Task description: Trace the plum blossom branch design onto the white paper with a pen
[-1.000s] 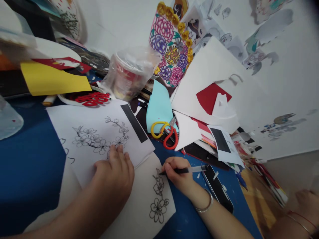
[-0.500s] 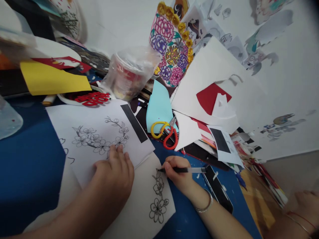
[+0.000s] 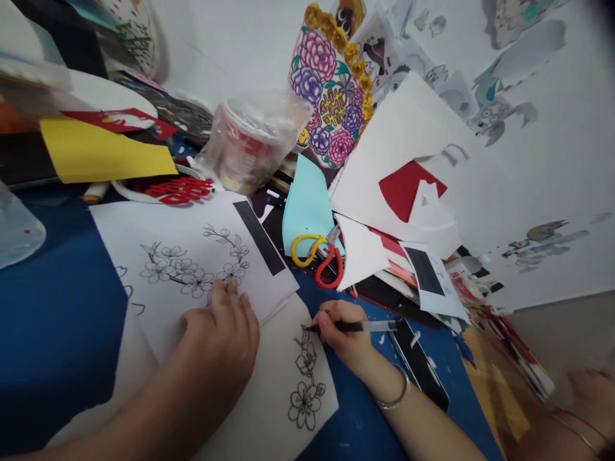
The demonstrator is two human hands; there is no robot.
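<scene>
Where the pen [image 3: 372,326], pinched by the right hand [image 3: 342,328], has edged toward eleven o'clock, a leaf [image 3: 305,333] apparently progresses; left hand [image 3: 223,330] unclenched.

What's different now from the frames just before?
The pen tip has shifted slightly up and left at the top leaf of the flower drawing, its back end dipping a little. Nothing was picked up or let go: the right hand still grips the pen, the left hand still rests on the printed sheet. Scissors and phone stayed put.
</scene>
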